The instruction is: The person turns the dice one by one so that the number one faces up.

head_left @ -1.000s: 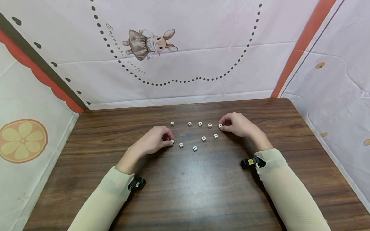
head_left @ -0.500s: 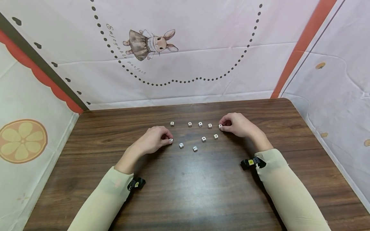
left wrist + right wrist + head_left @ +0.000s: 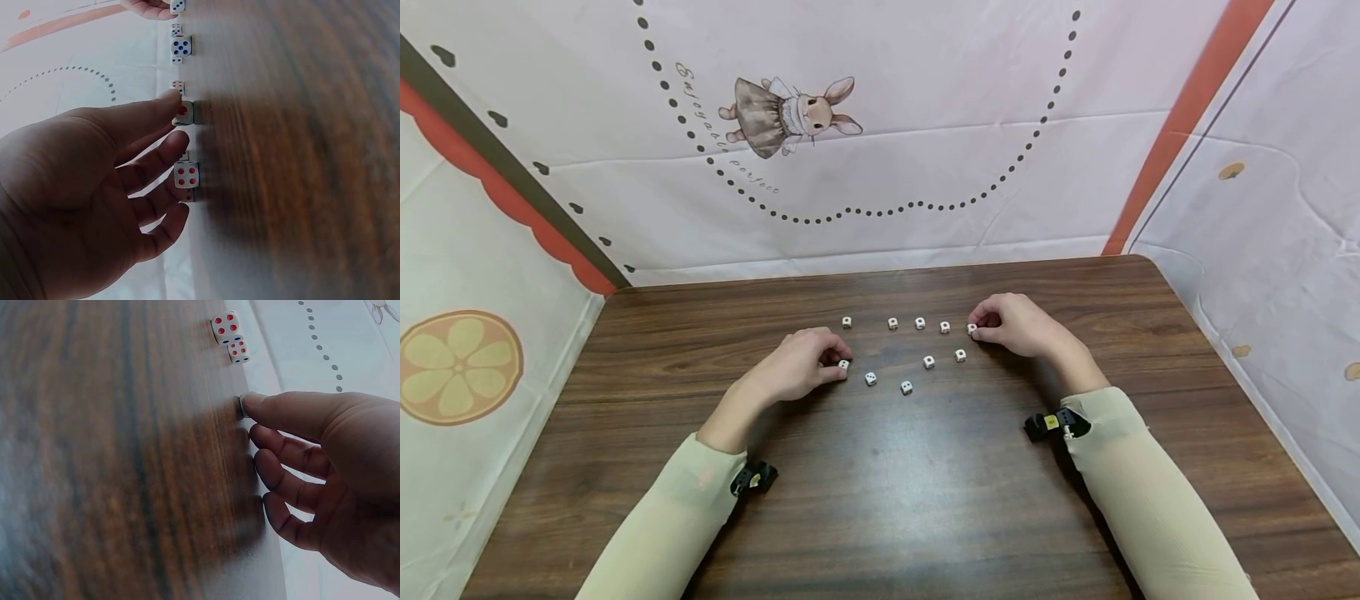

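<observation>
Small white dice lie on the brown wooden table [image 3: 917, 500]. My left hand [image 3: 801, 362] holds a die [image 3: 844, 365] between thumb and index finger. Its left wrist view has the thumb tip against a die [image 3: 184, 114] with a red pip, while a four-red-pip die [image 3: 187, 175] stands before the other fingers, hidden from the head camera. My right hand [image 3: 1017, 323] pinches another die [image 3: 972, 329] at the right end of the back row; in the right wrist view the thumb [image 3: 284, 412] covers most of it. Both hands have curled fingers close over the wood.
Back-row dice include a left-end die [image 3: 847, 322] and a middle die [image 3: 920, 323]. Nearer are a die [image 3: 870, 379], a die [image 3: 906, 387], a die [image 3: 928, 362] and a die [image 3: 960, 356]. A rabbit-printed cloth [image 3: 925, 150] hangs behind the table.
The die at my left fingertips has shifted slightly left and turned a little. My right hand and the other dice stay in place.
</observation>
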`<state>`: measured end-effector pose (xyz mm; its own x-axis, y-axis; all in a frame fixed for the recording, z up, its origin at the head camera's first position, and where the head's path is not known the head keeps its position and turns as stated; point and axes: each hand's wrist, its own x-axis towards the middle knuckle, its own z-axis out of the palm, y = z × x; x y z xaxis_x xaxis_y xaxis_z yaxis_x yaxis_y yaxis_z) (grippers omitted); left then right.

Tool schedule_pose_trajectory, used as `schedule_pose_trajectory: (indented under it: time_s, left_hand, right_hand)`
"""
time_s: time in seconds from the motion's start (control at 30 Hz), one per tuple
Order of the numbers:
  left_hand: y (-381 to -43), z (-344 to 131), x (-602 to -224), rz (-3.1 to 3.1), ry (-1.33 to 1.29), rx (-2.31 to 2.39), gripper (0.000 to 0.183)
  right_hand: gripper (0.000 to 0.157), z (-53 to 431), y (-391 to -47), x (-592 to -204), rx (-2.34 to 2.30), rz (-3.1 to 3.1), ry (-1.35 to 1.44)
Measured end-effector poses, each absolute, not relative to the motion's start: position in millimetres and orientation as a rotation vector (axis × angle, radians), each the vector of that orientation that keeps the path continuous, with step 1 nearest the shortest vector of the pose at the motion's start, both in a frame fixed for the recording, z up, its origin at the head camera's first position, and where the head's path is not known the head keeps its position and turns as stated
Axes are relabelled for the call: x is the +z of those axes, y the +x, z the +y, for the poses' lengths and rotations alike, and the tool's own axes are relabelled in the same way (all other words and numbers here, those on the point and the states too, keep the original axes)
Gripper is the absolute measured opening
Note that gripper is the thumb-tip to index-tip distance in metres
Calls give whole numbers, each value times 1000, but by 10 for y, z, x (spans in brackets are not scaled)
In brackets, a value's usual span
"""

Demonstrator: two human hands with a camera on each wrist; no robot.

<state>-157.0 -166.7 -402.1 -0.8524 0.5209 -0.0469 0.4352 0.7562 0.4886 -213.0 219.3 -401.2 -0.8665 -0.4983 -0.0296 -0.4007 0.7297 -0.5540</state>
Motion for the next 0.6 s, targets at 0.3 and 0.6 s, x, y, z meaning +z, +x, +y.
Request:
schedule_pose_trajectory:
  time_s: [0.3,0.6]
  left_hand:
    - [-1560,-1626,-4002,2773,792,669,23]
    - [-1569,-1596,-3994,2774,769,627,13]
  right_hand:
    - [11,2191,-2128,-4006,-825,2754,-716]
    - [11,2191,-2124,-4006,-821,2755,-718]
